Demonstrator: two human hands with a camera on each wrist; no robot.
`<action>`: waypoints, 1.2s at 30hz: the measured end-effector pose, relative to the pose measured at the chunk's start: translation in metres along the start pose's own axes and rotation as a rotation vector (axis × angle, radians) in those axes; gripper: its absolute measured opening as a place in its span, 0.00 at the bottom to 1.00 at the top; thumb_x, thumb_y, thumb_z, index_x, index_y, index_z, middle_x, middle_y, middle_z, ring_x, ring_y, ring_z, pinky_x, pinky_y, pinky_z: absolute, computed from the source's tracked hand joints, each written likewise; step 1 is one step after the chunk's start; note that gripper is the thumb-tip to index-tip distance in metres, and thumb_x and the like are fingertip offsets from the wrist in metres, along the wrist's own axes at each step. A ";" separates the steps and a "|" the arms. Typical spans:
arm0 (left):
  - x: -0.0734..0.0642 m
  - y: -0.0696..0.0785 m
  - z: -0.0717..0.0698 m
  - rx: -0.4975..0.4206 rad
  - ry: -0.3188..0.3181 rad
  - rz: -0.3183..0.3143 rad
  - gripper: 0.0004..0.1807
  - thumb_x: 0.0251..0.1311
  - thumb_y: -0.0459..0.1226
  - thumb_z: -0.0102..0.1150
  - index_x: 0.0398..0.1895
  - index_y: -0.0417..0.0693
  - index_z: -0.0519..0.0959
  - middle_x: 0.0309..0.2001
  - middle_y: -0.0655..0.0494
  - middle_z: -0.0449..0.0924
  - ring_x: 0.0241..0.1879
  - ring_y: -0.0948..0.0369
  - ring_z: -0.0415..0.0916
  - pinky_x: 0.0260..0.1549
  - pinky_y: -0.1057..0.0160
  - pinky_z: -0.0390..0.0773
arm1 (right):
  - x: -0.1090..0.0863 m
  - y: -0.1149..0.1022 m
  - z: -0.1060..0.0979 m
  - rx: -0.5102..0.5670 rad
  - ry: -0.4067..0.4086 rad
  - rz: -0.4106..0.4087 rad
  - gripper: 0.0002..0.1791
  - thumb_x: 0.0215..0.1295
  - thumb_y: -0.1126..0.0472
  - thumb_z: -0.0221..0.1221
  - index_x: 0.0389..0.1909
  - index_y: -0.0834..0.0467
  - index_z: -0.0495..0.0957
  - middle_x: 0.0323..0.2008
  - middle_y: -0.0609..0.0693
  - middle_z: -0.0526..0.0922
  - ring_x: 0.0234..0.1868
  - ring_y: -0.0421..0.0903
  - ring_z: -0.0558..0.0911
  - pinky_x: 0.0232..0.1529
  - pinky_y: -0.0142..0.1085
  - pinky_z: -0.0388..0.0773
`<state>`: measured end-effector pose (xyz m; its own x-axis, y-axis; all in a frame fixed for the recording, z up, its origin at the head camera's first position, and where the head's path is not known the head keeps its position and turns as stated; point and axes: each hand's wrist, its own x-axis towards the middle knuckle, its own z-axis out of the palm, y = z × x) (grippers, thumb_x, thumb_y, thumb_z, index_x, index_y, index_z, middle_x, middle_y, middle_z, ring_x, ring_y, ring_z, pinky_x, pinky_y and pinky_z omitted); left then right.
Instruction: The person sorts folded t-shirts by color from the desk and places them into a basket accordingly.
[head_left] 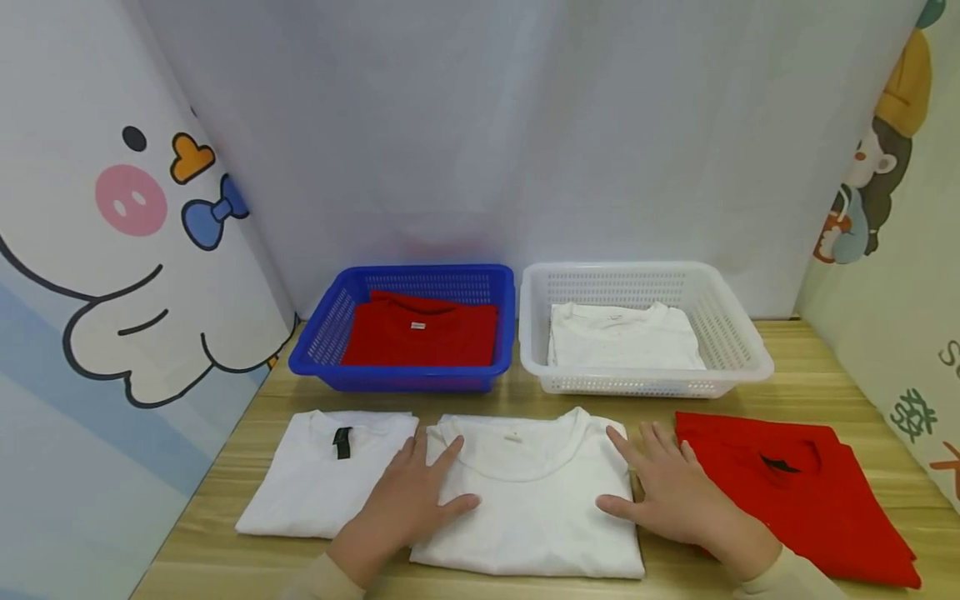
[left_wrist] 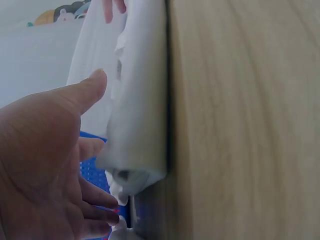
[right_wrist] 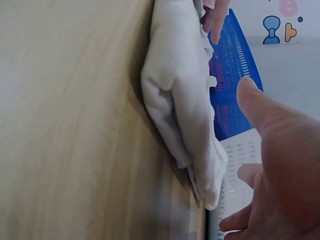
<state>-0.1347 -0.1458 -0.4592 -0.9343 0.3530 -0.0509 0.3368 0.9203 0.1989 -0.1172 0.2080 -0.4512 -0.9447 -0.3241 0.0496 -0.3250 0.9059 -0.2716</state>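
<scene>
Here's the folded white shirt [head_left: 536, 517], lying flat on the bench [head_left: 202, 575], neckline toward the baskets, right between the two hands! The left hand [head_left: 412, 496] is at its left side, fingers spread, thumb over the cloth; the right hand [head_left: 671, 496] mirrors it on the other edge, fingers fanned too. Neither is pinching anything; whether the fingertips touch the fabric, I cannot tell.

Just left sits a second white shirt [head_left: 322, 487] with a dark neck label; over on the right, a folded red shirt [head_left: 810, 500], partly behind the right wrist. Behind them, side by side: the blue basket [head_left: 405, 383] holding red clothing [head_left: 420, 342], and the white basket [head_left: 645, 387] holding white clothing [head_left: 622, 342]. A pale curtain [head_left: 450, 125] backs it all, cartoon-printed panels either side!
</scene>
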 end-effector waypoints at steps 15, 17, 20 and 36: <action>0.002 0.019 0.019 -0.069 -0.126 -0.070 0.57 0.49 0.76 0.45 0.77 0.55 0.49 0.74 0.31 0.34 0.71 0.34 0.37 0.64 0.39 0.55 | 0.001 -0.010 0.023 0.031 -0.164 0.086 0.57 0.48 0.17 0.47 0.75 0.47 0.54 0.71 0.70 0.49 0.72 0.68 0.45 0.59 0.74 0.41; 0.002 0.020 0.018 -0.078 -0.131 -0.072 0.57 0.49 0.76 0.45 0.77 0.54 0.49 0.74 0.31 0.34 0.71 0.34 0.37 0.63 0.38 0.57 | 0.001 -0.011 0.024 0.023 -0.160 0.080 0.57 0.48 0.18 0.47 0.75 0.47 0.54 0.71 0.70 0.51 0.72 0.66 0.46 0.59 0.73 0.41; 0.002 0.018 0.016 -0.090 -0.139 -0.069 0.56 0.50 0.74 0.47 0.77 0.54 0.50 0.73 0.31 0.35 0.71 0.35 0.38 0.62 0.38 0.58 | 0.002 -0.013 0.024 0.016 -0.147 0.067 0.57 0.49 0.19 0.50 0.74 0.49 0.55 0.70 0.69 0.56 0.72 0.66 0.48 0.59 0.73 0.43; 0.011 0.012 -0.003 -0.163 -0.076 -0.084 0.43 0.57 0.56 0.63 0.71 0.46 0.62 0.64 0.25 0.59 0.63 0.33 0.58 0.58 0.39 0.64 | 0.012 -0.024 0.020 0.215 -0.046 0.099 0.50 0.44 0.45 0.73 0.69 0.55 0.65 0.65 0.68 0.61 0.59 0.63 0.68 0.49 0.56 0.74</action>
<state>-0.1408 -0.1313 -0.4545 -0.9448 0.2933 -0.1462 0.2287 0.9097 0.3466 -0.1196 0.1765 -0.4635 -0.9669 -0.2532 -0.0301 -0.2096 0.8567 -0.4713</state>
